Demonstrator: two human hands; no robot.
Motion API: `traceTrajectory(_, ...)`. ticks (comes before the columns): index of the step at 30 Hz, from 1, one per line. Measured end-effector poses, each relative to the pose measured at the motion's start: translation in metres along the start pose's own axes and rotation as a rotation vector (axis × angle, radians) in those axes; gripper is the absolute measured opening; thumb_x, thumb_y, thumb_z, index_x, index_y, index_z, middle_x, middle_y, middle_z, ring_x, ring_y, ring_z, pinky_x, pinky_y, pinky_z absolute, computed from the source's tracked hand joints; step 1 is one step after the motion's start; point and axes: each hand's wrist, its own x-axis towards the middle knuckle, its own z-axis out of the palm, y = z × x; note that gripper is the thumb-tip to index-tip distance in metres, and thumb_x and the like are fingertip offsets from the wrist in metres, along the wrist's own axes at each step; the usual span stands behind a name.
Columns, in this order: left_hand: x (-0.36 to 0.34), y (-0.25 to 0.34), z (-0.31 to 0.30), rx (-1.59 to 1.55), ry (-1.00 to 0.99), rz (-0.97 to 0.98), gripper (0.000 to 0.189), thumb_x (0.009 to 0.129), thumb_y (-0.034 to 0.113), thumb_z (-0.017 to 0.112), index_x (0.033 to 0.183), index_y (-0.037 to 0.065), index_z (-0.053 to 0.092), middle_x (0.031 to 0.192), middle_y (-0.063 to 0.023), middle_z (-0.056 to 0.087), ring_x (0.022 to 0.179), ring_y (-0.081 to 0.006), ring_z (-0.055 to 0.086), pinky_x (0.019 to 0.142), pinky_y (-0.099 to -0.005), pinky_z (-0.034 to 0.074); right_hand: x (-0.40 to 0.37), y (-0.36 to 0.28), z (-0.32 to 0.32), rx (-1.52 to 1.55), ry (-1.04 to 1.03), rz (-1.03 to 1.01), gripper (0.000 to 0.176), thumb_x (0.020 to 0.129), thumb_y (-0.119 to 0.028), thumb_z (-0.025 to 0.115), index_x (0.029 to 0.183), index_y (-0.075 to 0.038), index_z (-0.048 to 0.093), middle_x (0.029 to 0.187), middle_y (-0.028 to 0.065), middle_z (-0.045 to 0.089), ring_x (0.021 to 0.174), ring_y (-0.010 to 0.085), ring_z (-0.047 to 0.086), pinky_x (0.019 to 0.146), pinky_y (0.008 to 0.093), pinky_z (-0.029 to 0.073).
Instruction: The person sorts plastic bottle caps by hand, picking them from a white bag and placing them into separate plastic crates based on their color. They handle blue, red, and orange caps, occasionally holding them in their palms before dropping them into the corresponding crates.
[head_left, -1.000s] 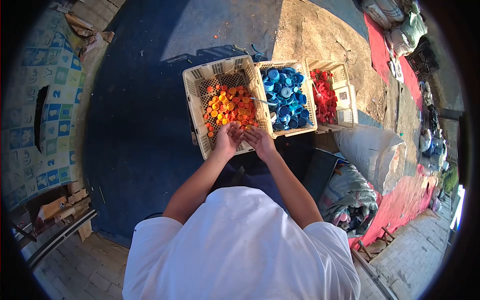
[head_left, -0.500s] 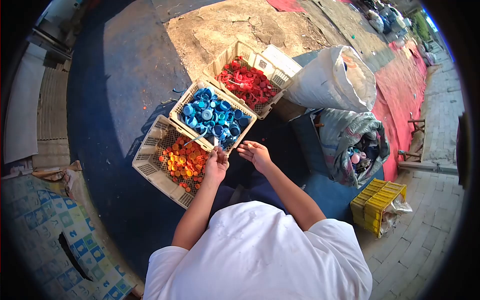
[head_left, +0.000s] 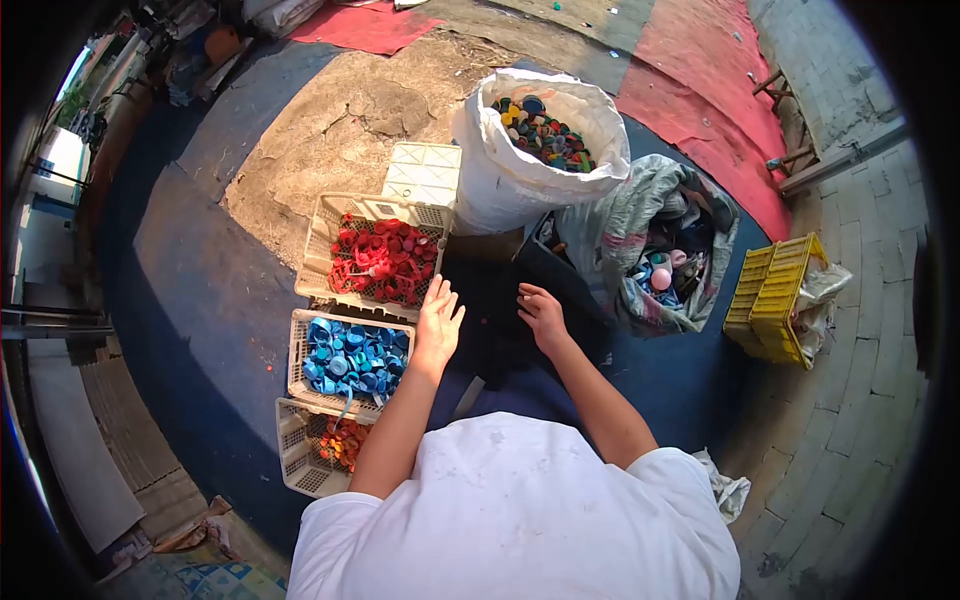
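My left hand (head_left: pixel 438 322) is raised beside the right edge of the crate of red caps, fingers stretched and apart, holding nothing I can see. My right hand (head_left: pixel 543 316) is over the dark area between the crates and the sacks. Its fingers are loosely bent and apart, with no object visible in them. Red plastic caps (head_left: pixel 385 258) fill a cream crate (head_left: pixel 318 240). Nearer me, blue caps (head_left: pixel 345 362) lie in a second crate (head_left: pixel 297 345). Orange and yellow caps (head_left: pixel 342 440) sit in a third crate (head_left: pixel 292 448), partly hidden by my left forearm.
A white sack (head_left: pixel 490 190) of mixed coloured caps stands ahead. To its right, a grey-green sack (head_left: pixel 610 235) holds mixed plastic pieces. Farther right is a yellow crate (head_left: pixel 770 300) with clear plastic. A cream crate-like box (head_left: pixel 422 172) sits behind the red caps.
My view has turned right, so the crates now appear farther left. My left hand has left the blue crate's edge and opened. Caps inside the white sack now show.
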Motion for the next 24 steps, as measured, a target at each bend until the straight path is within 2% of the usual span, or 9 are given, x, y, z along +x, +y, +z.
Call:
traceTrajectory(3,0.027,-0.003,0.039,0.013,-0.003,-0.045,0.058,0.097,0.006,0.057,0.153,0.014,0.041,0.156,-0.0078,0.044,0.146,-0.0273,0.038,0.122,-0.0472,0.028,0.012,-0.024,-0.021,0.098,-0.036,-0.014,0.033,0.096,-0.013,0.053,0.126,-0.002,0.061,0.123,0.0133,0.066,0.110,0.0282,0.068,0.095,0.0417,0.054)
traceTrajectory(7,0.066,-0.003,0.072,-0.078,-0.057,-0.057,0.035,0.100,0.009,0.061,0.135,0.013,0.055,0.132,-0.0033,0.065,0.110,-0.0215,0.068,0.098,-0.0383,0.054,0.019,-0.054,-0.027,0.167,0.036,-0.043,0.033,0.096,-0.012,0.053,0.126,-0.001,0.060,0.118,0.0147,0.068,0.101,0.0266,0.071,0.087,0.0384,0.056)
traceTrajectory(11,0.105,0.001,0.095,-0.041,-0.025,-0.111,0.026,0.102,0.010,0.059,0.128,0.010,0.059,0.123,-0.0059,0.069,0.096,-0.0169,0.069,0.095,-0.0366,0.056,0.035,-0.080,-0.022,0.124,0.125,-0.055,0.030,0.095,-0.013,0.054,0.123,-0.002,0.062,0.110,0.0118,0.071,0.092,0.0224,0.072,0.079,0.0336,0.056)
traceTrajectory(14,0.146,-0.002,0.098,-0.042,-0.099,-0.119,0.025,0.102,0.008,0.057,0.127,0.011,0.060,0.122,-0.0041,0.069,0.091,-0.0158,0.068,0.096,-0.0363,0.057,0.051,-0.095,-0.016,0.018,0.189,-0.085,0.026,0.095,-0.014,0.056,0.117,-0.003,0.065,0.105,0.0098,0.072,0.087,0.0192,0.072,0.075,0.0294,0.054)
traceTrajectory(15,0.156,0.001,0.105,-0.049,-0.053,-0.126,0.030,0.102,0.001,0.051,0.130,0.009,0.058,0.129,-0.0074,0.066,0.088,-0.0168,0.068,0.098,-0.0376,0.057,0.060,-0.103,-0.013,-0.035,0.211,-0.117,0.025,0.095,-0.014,0.056,0.115,-0.003,0.066,0.105,0.0094,0.072,0.086,0.0184,0.072,0.074,0.0282,0.054)
traceTrajectory(18,0.183,0.019,0.119,-0.050,-0.054,-0.165,0.038,0.101,-0.006,0.046,0.134,0.008,0.055,0.136,-0.0104,0.060,0.090,-0.0190,0.068,0.099,-0.0395,0.057,0.081,-0.127,-0.004,-0.163,0.272,-0.303,0.020,0.095,-0.009,0.058,0.111,-0.002,0.068,0.102,0.0081,0.072,0.084,0.0150,0.070,0.074,0.0270,0.054)
traceTrajectory(20,0.195,0.031,0.129,-0.071,-0.036,-0.144,0.065,0.087,-0.019,0.038,0.145,0.009,0.048,0.148,-0.0120,0.048,0.126,-0.0279,0.056,0.112,-0.0478,0.045,0.095,-0.145,0.003,-0.229,0.287,-0.486,0.020,0.095,-0.005,0.059,0.112,-0.001,0.067,0.100,0.0075,0.071,0.083,0.0142,0.069,0.075,0.0278,0.055)
traceTrajectory(22,0.203,0.048,0.144,0.048,0.046,-0.143,0.073,0.080,-0.018,0.040,0.148,0.010,0.046,0.150,-0.0105,0.045,0.136,-0.0293,0.048,0.116,-0.0485,0.037,0.107,-0.170,0.018,-0.296,0.331,-0.616,0.019,0.094,-0.001,0.059,0.110,0.001,0.068,0.097,0.0071,0.070,0.081,0.0136,0.068,0.076,0.0284,0.055)
traceTrajectory(24,0.207,0.067,0.156,0.127,0.083,-0.164,0.062,0.082,-0.005,0.050,0.143,0.009,0.049,0.144,-0.0080,0.050,0.132,-0.0281,0.051,0.111,-0.0464,0.039,0.115,-0.196,0.027,-0.513,0.364,-0.727,0.017,0.092,-0.001,0.060,0.107,0.000,0.069,0.096,0.0074,0.070,0.080,0.0136,0.068,0.077,0.0283,0.055)
